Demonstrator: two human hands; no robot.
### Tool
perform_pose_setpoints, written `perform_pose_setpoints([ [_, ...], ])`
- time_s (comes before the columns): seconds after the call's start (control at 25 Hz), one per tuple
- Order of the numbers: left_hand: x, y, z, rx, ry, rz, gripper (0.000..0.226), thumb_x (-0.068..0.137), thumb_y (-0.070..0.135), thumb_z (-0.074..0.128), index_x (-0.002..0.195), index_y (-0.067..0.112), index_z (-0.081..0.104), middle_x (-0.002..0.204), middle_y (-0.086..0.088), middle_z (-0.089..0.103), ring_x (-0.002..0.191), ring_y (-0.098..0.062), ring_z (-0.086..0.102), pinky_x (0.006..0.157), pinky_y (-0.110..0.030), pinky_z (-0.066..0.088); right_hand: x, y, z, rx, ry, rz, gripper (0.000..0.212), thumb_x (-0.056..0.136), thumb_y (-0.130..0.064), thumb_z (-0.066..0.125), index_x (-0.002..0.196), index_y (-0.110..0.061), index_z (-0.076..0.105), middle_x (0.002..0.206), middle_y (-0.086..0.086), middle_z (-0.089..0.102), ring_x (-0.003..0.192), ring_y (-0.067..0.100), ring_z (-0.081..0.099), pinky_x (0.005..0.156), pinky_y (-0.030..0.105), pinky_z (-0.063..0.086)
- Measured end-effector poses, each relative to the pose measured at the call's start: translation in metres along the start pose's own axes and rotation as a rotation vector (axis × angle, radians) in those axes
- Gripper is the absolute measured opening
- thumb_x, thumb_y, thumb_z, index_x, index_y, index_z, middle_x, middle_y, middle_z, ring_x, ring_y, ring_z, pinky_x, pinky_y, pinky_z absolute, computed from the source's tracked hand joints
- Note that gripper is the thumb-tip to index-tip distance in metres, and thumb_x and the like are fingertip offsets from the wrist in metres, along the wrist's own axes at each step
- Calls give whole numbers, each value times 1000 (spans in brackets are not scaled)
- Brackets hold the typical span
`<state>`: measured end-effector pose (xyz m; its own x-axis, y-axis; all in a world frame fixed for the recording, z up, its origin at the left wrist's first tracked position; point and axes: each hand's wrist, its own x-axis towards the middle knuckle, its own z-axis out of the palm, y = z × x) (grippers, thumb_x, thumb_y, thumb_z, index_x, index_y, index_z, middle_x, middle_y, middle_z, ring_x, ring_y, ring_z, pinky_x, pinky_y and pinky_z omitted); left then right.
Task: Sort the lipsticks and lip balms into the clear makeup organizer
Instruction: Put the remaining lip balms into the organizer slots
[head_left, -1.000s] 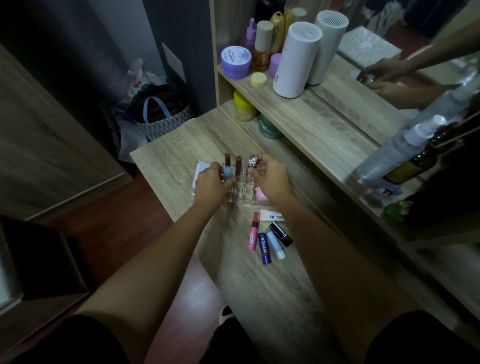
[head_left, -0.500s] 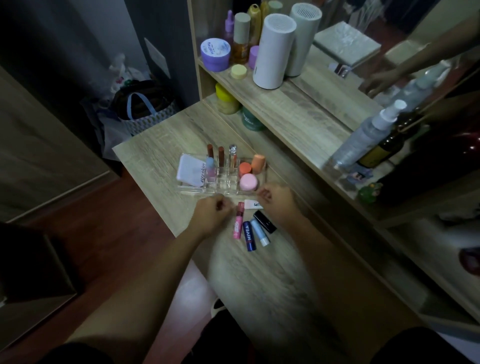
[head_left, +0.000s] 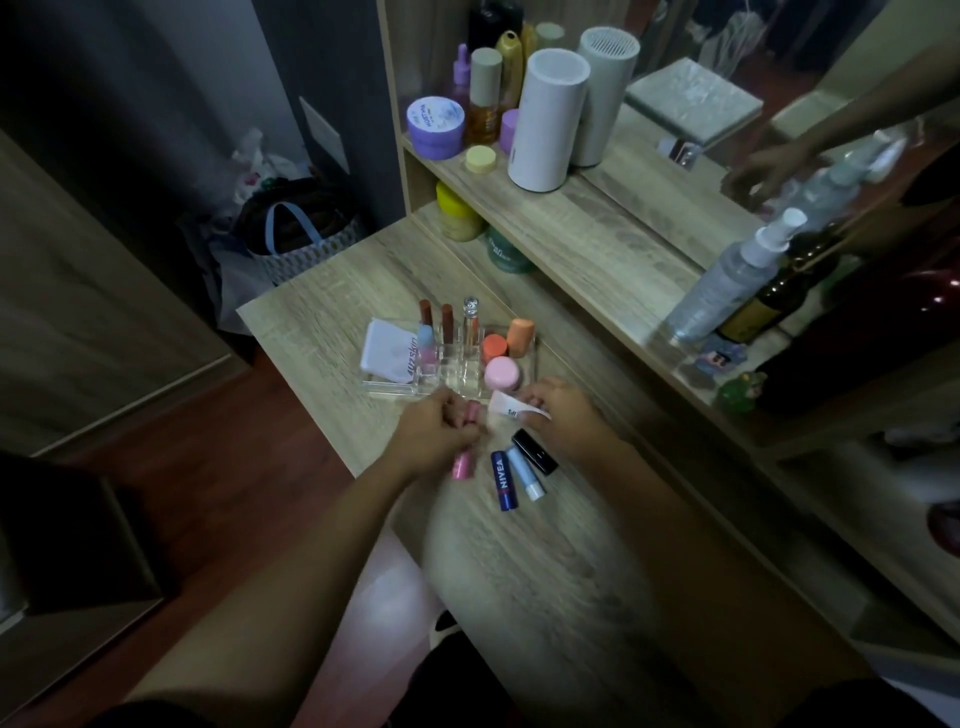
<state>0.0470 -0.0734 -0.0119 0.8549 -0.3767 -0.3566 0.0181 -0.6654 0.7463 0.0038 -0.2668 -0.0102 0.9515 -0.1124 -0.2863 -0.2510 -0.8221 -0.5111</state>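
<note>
The clear makeup organizer (head_left: 531, 358) sits on the wooden desk, with several lipsticks upright in its slots, a white packet (head_left: 390, 352) at its left and round orange and pink pots at its right. Just in front of it, my left hand (head_left: 434, 434) is closed around a pink lip balm (head_left: 464, 462). My right hand (head_left: 566, 415) pinches a small white tube (head_left: 511, 406). Below the hands lie a dark blue Nivea stick (head_left: 504, 481), a light blue stick (head_left: 525, 474) and a black lipstick (head_left: 535, 451).
The desk's left edge (head_left: 291, 374) drops to a red-brown floor. A raised shelf (head_left: 597, 234) behind carries jars, bottles, a white cylinder (head_left: 545, 122) and spray bottles (head_left: 727, 283). A mirror stands at the back right. A bag (head_left: 296, 234) sits on the floor.
Both hands drew back from the organizer toward the loose sticks. My left hand has closed on the pink lip balm, and my right has taken the white tube.
</note>
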Motion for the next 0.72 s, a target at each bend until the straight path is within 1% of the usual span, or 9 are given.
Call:
perform_pose_setpoints([
  [0.12, -3, 8, -33, -161, 158, 119, 36, 76, 12, 71, 108, 16, 56, 77, 7, 61, 66, -8, 60, 54, -5, 44, -5, -18, -12, 453, 140, -1, 18, 89, -16, 62, 105, -23, 61, 93, -13, 62, 77, -1, 60, 62, 10, 44],
  [0.2, 2, 16, -51, -149, 302, 205, 23, 81, 14, 69, 100, 18, 57, 83, 2, 65, 69, -10, 64, 57, -5, 47, 0, -36, -20, 680, 189, -33, 24, 88, -13, 62, 106, -29, 58, 89, -19, 62, 74, -10, 64, 52, 7, 49],
  [0.24, 4, 21, -57, -136, 367, 241, 17, 83, 17, 68, 97, 17, 58, 84, 1, 68, 68, -6, 65, 57, -4, 47, 4, -44, -23, 744, 234, -37, 26, 88, -12, 63, 107, -28, 58, 90, -19, 63, 73, -15, 63, 53, 4, 49],
  [0.32, 7, 27, -64, -83, 449, 325, 13, 84, 19, 68, 95, 13, 63, 86, -3, 70, 68, 2, 63, 60, 1, 44, 13, -54, -23, 768, 321, -21, 23, 87, -13, 65, 106, -24, 61, 89, -20, 64, 74, -16, 63, 59, 2, 50],
  [0.36, 8, 28, -66, -24, 475, 375, 14, 83, 18, 69, 95, 10, 65, 88, -6, 70, 68, 0, 63, 64, 1, 44, 17, -57, -22, 747, 350, -11, 21, 86, -14, 65, 106, -22, 63, 88, -20, 64, 74, -18, 61, 60, 1, 49],
  [0.44, 12, 27, -66, 125, 493, 453, 18, 82, 16, 70, 96, 6, 67, 90, -11, 68, 73, -14, 63, 72, -15, 50, 25, -57, -14, 695, 376, 5, 21, 86, -13, 66, 108, -15, 64, 85, -21, 61, 71, -23, 58, 60, -5, 44],
  [0.56, 16, 25, -61, 242, 454, 461, 17, 82, 14, 69, 96, 5, 68, 87, -15, 66, 79, -28, 62, 78, -41, 54, 31, -57, -2, 629, 363, 17, 20, 87, -12, 65, 106, -12, 65, 87, -16, 60, 73, -18, 54, 59, -11, 39],
  [0.6, 19, 22, -59, 269, 450, 452, 16, 82, 13, 68, 95, 4, 68, 86, -15, 66, 80, -29, 61, 80, -42, 52, 35, -57, 2, 613, 350, 10, 18, 87, -12, 65, 105, -12, 65, 89, -14, 61, 76, -17, 53, 59, -10, 39],
  [0.72, 24, 20, -53, 325, 431, 435, 14, 80, 6, 68, 92, -1, 69, 86, -20, 67, 80, -34, 62, 78, -25, 37, 41, -57, 9, 580, 333, -3, 17, 87, -12, 65, 104, -14, 66, 95, -9, 64, 79, -14, 55, 58, -7, 42],
])
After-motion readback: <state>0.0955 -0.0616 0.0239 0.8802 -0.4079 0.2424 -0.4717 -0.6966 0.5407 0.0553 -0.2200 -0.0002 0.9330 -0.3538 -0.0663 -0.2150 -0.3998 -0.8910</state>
